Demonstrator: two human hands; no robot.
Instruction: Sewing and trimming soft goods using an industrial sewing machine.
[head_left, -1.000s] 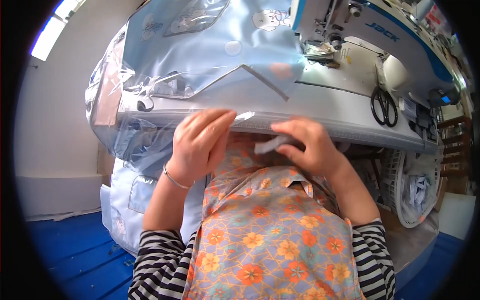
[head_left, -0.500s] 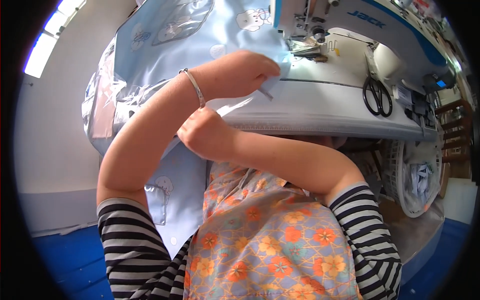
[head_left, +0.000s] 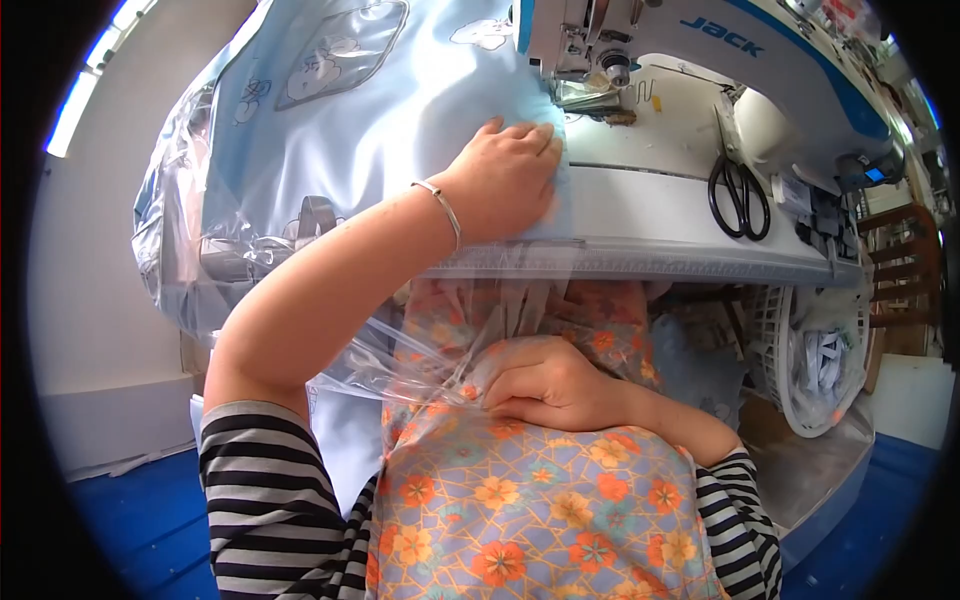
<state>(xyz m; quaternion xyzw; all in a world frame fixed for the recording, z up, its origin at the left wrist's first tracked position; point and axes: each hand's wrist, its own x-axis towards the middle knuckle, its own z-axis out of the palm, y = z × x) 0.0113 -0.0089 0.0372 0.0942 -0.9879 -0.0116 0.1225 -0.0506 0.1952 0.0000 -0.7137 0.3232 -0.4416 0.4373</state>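
Light blue printed fabric [head_left: 400, 110] with a glossy surface and cartoon figures lies on the sewing machine's bed, its right edge leading up to the presser foot area. On that edge, just in front of the sewing machine [head_left: 690, 60], my left hand [head_left: 505, 180] rests palm down with its fingers spread. A thin bracelet circles that wrist. My right hand [head_left: 545, 385] is closed on clear plastic film [head_left: 400, 355] in front of my lap. The film runs up from there to the table edge and passes under my left forearm.
Black-handled scissors [head_left: 740, 195] lie on the table right of the machine bed. A white plastic basket [head_left: 785, 360] with scraps stands below the table's right end. A ruler strip [head_left: 650, 262] follows the table's front edge. A wooden chair [head_left: 905, 265] is at far right.
My right hand has come down from beneath my left forearm to my lap, drawing out clear film. My left hand has turned from a closed grip to lying spread on the fabric.
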